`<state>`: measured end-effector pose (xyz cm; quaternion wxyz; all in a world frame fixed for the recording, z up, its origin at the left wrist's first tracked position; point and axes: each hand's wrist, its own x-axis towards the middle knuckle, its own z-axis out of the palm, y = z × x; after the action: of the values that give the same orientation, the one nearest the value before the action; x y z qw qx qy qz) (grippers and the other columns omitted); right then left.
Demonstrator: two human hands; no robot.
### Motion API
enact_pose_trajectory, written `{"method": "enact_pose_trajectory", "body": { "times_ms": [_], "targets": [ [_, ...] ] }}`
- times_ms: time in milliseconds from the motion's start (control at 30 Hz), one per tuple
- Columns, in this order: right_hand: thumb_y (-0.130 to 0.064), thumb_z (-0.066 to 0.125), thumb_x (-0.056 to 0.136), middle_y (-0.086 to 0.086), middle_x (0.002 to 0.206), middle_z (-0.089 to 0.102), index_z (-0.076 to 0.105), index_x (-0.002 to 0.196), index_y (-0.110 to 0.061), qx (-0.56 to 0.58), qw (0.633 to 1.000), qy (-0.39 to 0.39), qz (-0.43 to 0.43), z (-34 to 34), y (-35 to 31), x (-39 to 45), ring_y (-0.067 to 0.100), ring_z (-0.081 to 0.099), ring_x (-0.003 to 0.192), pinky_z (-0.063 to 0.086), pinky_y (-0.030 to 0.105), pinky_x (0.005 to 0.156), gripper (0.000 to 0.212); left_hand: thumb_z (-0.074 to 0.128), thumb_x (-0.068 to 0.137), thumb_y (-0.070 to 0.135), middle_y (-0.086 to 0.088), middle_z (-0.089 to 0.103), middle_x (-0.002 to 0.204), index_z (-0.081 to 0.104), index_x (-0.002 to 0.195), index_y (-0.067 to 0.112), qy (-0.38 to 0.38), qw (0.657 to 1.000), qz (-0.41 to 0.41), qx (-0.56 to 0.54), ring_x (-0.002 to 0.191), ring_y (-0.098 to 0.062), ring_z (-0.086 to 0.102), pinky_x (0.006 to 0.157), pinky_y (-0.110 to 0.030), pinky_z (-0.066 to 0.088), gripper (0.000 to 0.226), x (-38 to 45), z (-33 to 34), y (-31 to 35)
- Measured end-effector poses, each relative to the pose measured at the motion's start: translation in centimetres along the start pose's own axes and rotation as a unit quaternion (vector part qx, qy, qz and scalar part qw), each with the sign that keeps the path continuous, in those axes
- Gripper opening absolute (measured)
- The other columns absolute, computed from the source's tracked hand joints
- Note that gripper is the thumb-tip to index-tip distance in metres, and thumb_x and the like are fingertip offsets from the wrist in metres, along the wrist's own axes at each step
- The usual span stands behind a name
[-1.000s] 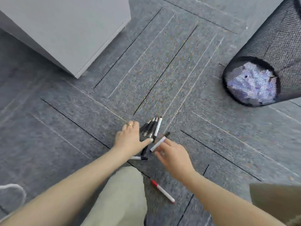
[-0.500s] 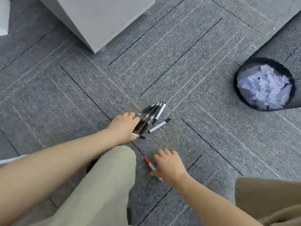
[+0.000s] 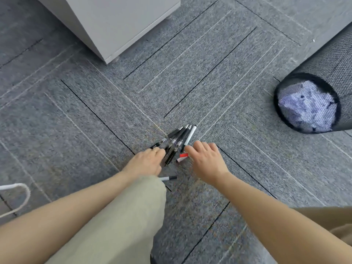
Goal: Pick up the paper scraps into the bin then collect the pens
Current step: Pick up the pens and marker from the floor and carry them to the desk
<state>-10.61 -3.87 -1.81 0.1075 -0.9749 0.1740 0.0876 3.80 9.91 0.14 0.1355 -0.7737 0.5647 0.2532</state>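
A loop of white cord (image 3: 21, 197) lies on the grey carpet (image 3: 76, 111) at the far left, and a grey cabinet (image 3: 122, 21) stands at the top, its corner toward the middle of the floor. Below it a knee in beige trousers (image 3: 123, 221) fills the lower left. The left hand (image 3: 146, 162) rests on the carpet with its fingers curled down against the near end of a bunch of black pens (image 3: 176, 141), which lie side by side, fanned away from the person; whether the fingers actually grip the pens cannot be told. Just below that hand, beside the knee, a single white pen with a black cap (image 3: 168, 178) lies on its own. Between the two hands the red cap of a white pen (image 3: 183, 156) shows, its body running under the right hand (image 3: 206, 161), which sits palm down with fingers loosely bent over it; a pinch cannot be confirmed. At the far right a black mesh bin (image 3: 323, 69) holds crumpled paper scraps (image 3: 306, 107), well apart from the pens.
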Motion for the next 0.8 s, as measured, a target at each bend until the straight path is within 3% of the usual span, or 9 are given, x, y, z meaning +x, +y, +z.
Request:
{"method": "enact_pose_trajectory", "body": {
  "times_ms": [100,200,367,500,567,600,633,733,800],
  "targets": [
    [-0.018,0.076,0.06,-0.003,0.079,0.058,0.062,0.087,-0.023,-0.052,0.998,-0.022,0.002,-0.6,0.6,1.2,0.016,0.056,0.067,0.048,0.031,0.068,0.031,0.052,0.082,0.057,-0.006,0.053,0.112,0.047,0.112,0.012,0.015,0.997,0.074,0.034,0.104,-0.026,0.054,0.081,-0.037,0.044,0.054,1.0,0.3,-0.2],
    [-0.023,0.078,0.059,-0.006,0.078,0.059,0.065,0.084,-0.026,-0.068,0.997,-0.044,-0.014,-0.8,0.6,1.8,0.015,0.056,0.067,0.048,0.031,0.07,0.028,0.071,0.052,0.066,0.002,0.062,0.072,0.062,0.077,0.019,0.05,0.972,0.194,0.122,0.061,-0.017,0.061,0.05,-0.024,0.043,0.053,1.4,0.7,-0.2],
    [-0.03,0.061,0.079,-0.007,0.092,0.062,0.065,0.098,-0.026,-0.037,0.998,-0.05,0.001,-0.9,0.5,2.1,0.015,0.059,0.085,0.04,0.034,0.092,0.02,0.026,0.072,0.051,0.004,0.059,0.06,0.059,0.063,0.02,0.126,0.931,0.326,0.108,0.049,-0.015,0.054,0.046,-0.019,0.037,0.047,0.2,2.1,-0.6],
    [-0.029,0.056,0.085,-0.007,0.1,0.061,0.06,0.102,-0.024,0.0,0.996,-0.065,0.059,-0.8,0.0,1.8,0.016,0.057,0.098,0.027,0.037,0.105,0.018,0.054,0.065,0.045,0.005,0.06,0.06,0.064,0.059,0.023,0.031,0.93,0.338,0.144,0.053,-0.014,0.057,0.059,-0.03,0.022,0.025,0.0,5.1,-0.3],
    [-0.03,0.051,0.088,-0.009,0.092,0.057,0.058,0.095,-0.023,0.024,0.995,-0.049,0.089,-0.7,0.0,1.5,0.015,0.056,0.093,0.024,0.036,0.105,0.012,0.063,0.074,0.038,0.001,0.064,0.082,0.065,0.085,0.022,-0.025,0.94,0.317,0.121,0.074,-0.018,0.061,0.067,-0.033,0.028,0.019,0.4,4.7,0.3],
    [-0.032,0.046,0.09,-0.011,0.089,0.053,0.056,0.091,-0.024,0.034,0.992,-0.049,0.109,-0.6,0.0,1.5,0.013,0.054,0.09,0.023,0.035,0.105,0.012,0.053,0.086,0.032,-0.004,0.062,0.097,0.06,0.102,0.017,-0.024,0.958,0.271,0.091,0.088,-0.023,0.06,0.074,-0.036,0.034,0.023,1.0,4.3,0.6],
    [-0.033,0.042,0.091,-0.013,0.088,0.049,0.052,0.088,-0.025,0.049,0.989,-0.051,0.13,-0.5,0.0,1.5,0.01,0.051,0.087,0.021,0.033,0.104,0.013,0.04,0.093,0.027,-0.008,0.059,0.102,0.055,0.108,0.012,0.002,0.975,0.219,0.037,0.094,-0.026,0.059,0.076,-0.039,0.04,0.026,1.5,3.2,0.8],
    [-0.03,0.039,0.093,-0.01,0.081,0.05,0.044,0.079,-0.025,0.112,0.972,-0.013,0.206,-0.3,0.1,1.8,0.01,0.047,0.076,0.027,0.031,0.097,0.016,0.03,0.091,0.017,-0.007,0.062,0.076,0.055,0.09,0.009,0.177,0.971,0.118,-0.105,0.065,-0.027,0.065,0.047,-0.036,0.043,0.027,2.8,-1.0,0.5],
    [-0.025,0.037,0.095,-0.003,0.076,0.053,0.044,0.078,-0.02,0.182,0.946,0.049,0.264,-0.2,-0.1,2.1,0.013,0.046,0.066,0.037,0.031,0.083,0.019,0.033,0.096,0.019,-0.008,0.058,0.088,0.044,0.103,0.008,0.156,0.972,0.073,-0.16,0.078,-0.03,0.064,0.054,-0.035,0.039,0.018,4.1,-1.9,-0.2]
  ]
}}
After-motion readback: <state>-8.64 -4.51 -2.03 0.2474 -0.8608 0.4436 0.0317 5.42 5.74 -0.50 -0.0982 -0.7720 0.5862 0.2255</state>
